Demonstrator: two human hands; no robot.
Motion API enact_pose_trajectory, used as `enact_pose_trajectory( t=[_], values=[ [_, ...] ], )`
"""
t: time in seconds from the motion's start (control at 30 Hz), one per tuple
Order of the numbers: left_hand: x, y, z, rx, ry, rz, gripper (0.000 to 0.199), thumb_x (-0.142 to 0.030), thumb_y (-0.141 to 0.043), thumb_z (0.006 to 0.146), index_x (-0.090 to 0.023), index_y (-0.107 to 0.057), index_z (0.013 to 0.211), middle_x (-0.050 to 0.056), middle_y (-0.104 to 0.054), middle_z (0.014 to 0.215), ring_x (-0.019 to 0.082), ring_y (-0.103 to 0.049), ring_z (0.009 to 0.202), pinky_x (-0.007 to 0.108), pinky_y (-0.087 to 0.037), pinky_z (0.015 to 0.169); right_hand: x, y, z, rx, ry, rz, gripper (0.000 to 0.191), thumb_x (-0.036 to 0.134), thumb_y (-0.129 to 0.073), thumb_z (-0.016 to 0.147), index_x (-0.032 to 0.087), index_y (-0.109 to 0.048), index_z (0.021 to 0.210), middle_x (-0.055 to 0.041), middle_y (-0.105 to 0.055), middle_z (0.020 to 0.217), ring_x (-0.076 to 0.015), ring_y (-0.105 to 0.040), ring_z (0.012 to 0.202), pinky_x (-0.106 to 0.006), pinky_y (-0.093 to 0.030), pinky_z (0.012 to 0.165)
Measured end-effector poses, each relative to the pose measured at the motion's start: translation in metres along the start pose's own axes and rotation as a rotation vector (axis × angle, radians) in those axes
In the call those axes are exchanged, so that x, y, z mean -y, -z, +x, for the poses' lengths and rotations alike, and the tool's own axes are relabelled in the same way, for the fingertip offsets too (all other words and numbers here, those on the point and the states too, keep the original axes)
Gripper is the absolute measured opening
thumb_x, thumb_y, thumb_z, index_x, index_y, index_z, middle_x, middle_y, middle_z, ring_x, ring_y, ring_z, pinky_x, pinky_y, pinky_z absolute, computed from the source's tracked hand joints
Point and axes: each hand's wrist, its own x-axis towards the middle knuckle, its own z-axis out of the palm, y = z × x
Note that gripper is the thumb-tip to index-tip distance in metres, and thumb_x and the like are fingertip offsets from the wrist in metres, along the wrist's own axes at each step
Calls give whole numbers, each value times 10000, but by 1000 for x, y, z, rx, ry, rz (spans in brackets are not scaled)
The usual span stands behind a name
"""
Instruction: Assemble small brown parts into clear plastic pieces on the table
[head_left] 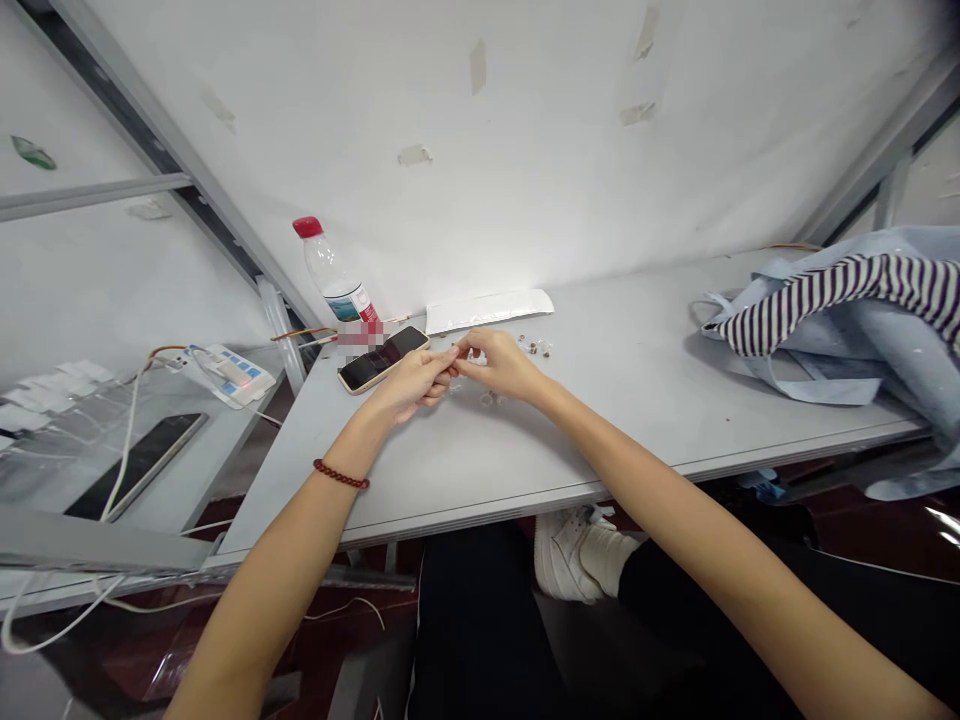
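Observation:
My left hand (421, 382) and my right hand (496, 364) meet fingertip to fingertip above the grey table (480, 465). Both are closed in a pinch; whatever lies between the fingers is too small or too hidden to name. A dark red beaded bracelet (341, 474) circles my left wrist. Just behind the right hand lie several small clear and brown pieces (534, 347). More small clear bits (491, 399) show beneath the hands. A phone (385, 360) in a pale case rests beside my left hand. Behind the hands lies a flat white packet (489, 311).
A plastic bottle (337, 275) with a red cap stands at the back left. Blue cloth with a striped strap (832, 300) covers the table's right end. Left, a lower surface holds a power strip (229, 375), cables and another phone (139, 465). A white wall (540, 180) rises behind.

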Motion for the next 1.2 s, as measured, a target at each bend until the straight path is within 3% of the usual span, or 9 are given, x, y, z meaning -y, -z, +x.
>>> enact_pose_trajectory(
  t=[0.17, 0.33, 0.5, 0.63, 0.77, 0.87, 1.03, 1.2],
  values=[
    [0, -7, 0, -125, -115, -70, 349, -348, -647, 825, -142, -502, 584, -101, -224, 469, 11, -162, 363, 170, -103, 370, 7, 3, 0, 74, -69, 52, 228, 213, -473, 901, 140, -665, 804, -17, -640, 729, -93, -438, 595, -261, -314, 616],
    [4, -16, 8, -326, -152, -103, 336, -227, -584, 798, -155, -441, 502, -91, -251, 393, 12, -187, 321, 164, -109, 353, 3, -1, 3, 82, -36, -86, 252, 165, -440, 897, 149, -634, 737, -3, -569, 648, -102, -384, 578, -271, -278, 616],
    [4, 4, 14, -482, -149, -203, 287, -179, -556, 733, -175, -393, 497, -111, -212, 387, 11, -165, 299, 152, -95, 330, -5, 0, 2, 127, -34, -286, 233, 153, -479, 881, 151, -605, 685, -28, -545, 658, -130, -405, 625, -284, -283, 639],
    [-3, 25, 12, -324, -75, -406, 152, -160, -497, 680, -163, -450, 535, -92, -263, 432, 21, -175, 302, 161, -125, 307, -10, -1, 0, 209, -8, -314, 187, 175, -512, 886, 151, -672, 793, -77, -631, 811, -162, -494, 739, -288, -320, 683],
    [-7, 30, 11, -207, 13, -486, 102, -181, -492, 665, -141, -503, 572, -57, -349, 484, 27, -221, 320, 162, -147, 305, -13, -4, 0, 267, -21, -384, 166, 164, -543, 874, 144, -704, 908, -124, -654, 957, -203, -529, 852, -306, -351, 730],
    [-3, 28, 11, -225, 40, -314, 162, -202, -555, 710, -138, -518, 566, -54, -364, 490, 23, -217, 335, 170, -123, 327, -14, -5, 0, 244, -36, -378, 154, 173, -563, 868, 139, -703, 919, -139, -659, 979, -224, -540, 887, -317, -367, 746],
    [9, 21, 13, -455, -62, 413, 345, -294, -711, 721, -136, -561, 453, -64, -249, 386, 42, -182, 362, 234, -78, 393, -13, -3, 0, 205, -47, -363, 190, 123, -520, 874, 126, -704, 923, -131, -667, 963, -221, -555, 909, -304, -364, 750],
    [11, 14, 14, -383, -119, 692, 564, -336, -802, 620, -190, -346, 322, -47, -216, 381, 59, -169, 404, 284, -64, 448, -18, -4, 3, 147, -74, -369, 230, 74, -483, 839, 124, -706, 864, -118, -663, 905, -222, -553, 919, -288, -350, 722]
  ],
)
